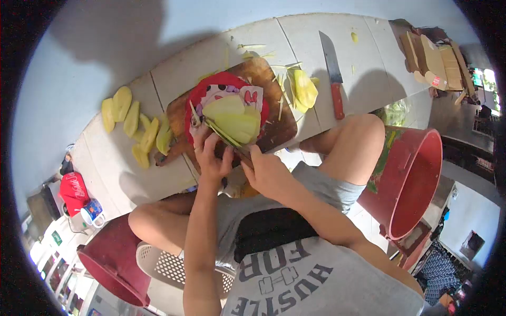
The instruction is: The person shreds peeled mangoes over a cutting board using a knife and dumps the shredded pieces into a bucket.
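Pale green-yellow slices (234,118) lie fanned over a red cloth (194,113) with a printed pattern, on a brown wooden board (279,124). My left hand (212,155) is closed at the lower left edge of the slices, pressing them together. Close beside it, at their lower edge, my right hand (263,171) is closed round something thin and dark that I cannot make out. More peeled pieces (132,118) lie left of the board, and another pile (304,89) lies at its right. A knife with a red handle (337,100) rests on the white tiles (348,58), away from both hands.
Two red tubs stand low at the sides, one at right (385,184) and one at left (118,258). A perforated basket (168,263) is beside the left tub. A mug (92,210) and a red item (74,192) are at far left, cardboard (435,60) at upper right.
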Available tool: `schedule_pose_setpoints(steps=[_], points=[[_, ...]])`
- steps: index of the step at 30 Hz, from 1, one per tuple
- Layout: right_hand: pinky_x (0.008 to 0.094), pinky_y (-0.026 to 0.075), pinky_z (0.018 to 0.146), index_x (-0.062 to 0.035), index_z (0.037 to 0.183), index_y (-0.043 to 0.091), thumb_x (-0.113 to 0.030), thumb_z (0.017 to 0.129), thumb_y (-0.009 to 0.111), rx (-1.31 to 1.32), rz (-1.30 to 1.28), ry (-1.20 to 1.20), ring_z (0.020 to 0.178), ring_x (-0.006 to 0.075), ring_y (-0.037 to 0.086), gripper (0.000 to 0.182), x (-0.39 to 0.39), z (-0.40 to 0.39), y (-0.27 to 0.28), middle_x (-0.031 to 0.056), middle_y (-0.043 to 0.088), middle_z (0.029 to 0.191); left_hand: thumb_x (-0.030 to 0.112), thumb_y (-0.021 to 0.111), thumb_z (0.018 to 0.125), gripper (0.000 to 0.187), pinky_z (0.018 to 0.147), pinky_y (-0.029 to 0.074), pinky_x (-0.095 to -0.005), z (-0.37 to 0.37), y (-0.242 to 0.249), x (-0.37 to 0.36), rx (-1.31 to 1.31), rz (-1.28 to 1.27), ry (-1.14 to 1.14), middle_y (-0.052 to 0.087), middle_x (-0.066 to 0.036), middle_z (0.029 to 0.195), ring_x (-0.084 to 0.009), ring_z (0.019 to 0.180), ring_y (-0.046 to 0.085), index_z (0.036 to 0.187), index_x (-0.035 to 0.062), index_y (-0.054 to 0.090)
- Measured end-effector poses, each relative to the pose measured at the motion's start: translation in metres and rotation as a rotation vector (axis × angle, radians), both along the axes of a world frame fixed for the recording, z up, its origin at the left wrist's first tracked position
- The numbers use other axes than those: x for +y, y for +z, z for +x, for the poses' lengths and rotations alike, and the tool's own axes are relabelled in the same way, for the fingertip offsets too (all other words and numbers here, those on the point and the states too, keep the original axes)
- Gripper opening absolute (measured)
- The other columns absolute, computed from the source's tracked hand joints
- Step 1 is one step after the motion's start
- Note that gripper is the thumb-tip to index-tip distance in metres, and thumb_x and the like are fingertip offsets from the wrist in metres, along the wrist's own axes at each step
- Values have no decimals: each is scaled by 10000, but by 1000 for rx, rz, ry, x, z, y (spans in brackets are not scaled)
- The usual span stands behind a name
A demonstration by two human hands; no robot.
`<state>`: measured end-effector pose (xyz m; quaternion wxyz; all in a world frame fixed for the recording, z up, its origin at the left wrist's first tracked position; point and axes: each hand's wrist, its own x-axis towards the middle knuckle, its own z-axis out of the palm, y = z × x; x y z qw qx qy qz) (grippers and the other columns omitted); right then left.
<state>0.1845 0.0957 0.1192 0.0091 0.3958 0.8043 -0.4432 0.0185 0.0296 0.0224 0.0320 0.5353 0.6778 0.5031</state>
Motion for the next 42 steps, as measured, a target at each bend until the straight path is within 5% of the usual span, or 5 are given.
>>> schedule_pose_setpoints(steps=[4, 16, 26, 38, 42], points=[[566, 480, 594, 35, 1001, 451, -236, 933, 617, -1, -7, -13, 678, 508, 610, 325, 6, 0, -7, 303, 599, 679, 126, 721, 726, 440, 949, 438, -459, -1, 3, -1, -52, -64, -27, 544, -224, 1235, -388, 1081, 562, 1137, 22, 606], [555, 481, 665, 33, 970, 500, -214, 891, 678, 299, 44, -88, 752, 504, 620, 315, 29, 18, 51, 306, 624, 770, 129, 744, 728, 368, 894, 445, -444, 2, 7, 1, -29, -33, -5, 519, -199, 1182, -352, 1010, 556, 1048, 13, 608], [489, 575, 736, 33, 1062, 480, -56, 850, 619, 72, 588, -54, 839, 423, 684, 270, 107, -81, -43, 260, 664, 912, 157, 779, 725, 399, 883, 479, -441, 9, 5, 7, -9, -69, 62, 547, -180, 1189, -368, 1039, 573, 1093, 71, 652], [515, 530, 835, 28, 1209, 466, -89, 713, 726, 103, 317, -164, 954, 492, 639, 572, 121, -72, -25, 319, 658, 974, 171, 811, 697, 455, 823, 527, -416, 14, 10, 14, 123, -56, 59, 565, -158, 1216, -334, 1037, 609, 1136, 131, 697], [522, 520, 862, 60, 1108, 524, -64, 738, 712, 81, 260, -225, 991, 486, 633, 432, 110, -43, -8, 313, 661, 998, 248, 839, 667, 508, 840, 523, -422, 15, 13, 14, 188, -72, 71, 574, -155, 1219, -337, 1064, 604, 1143, 143, 697]])
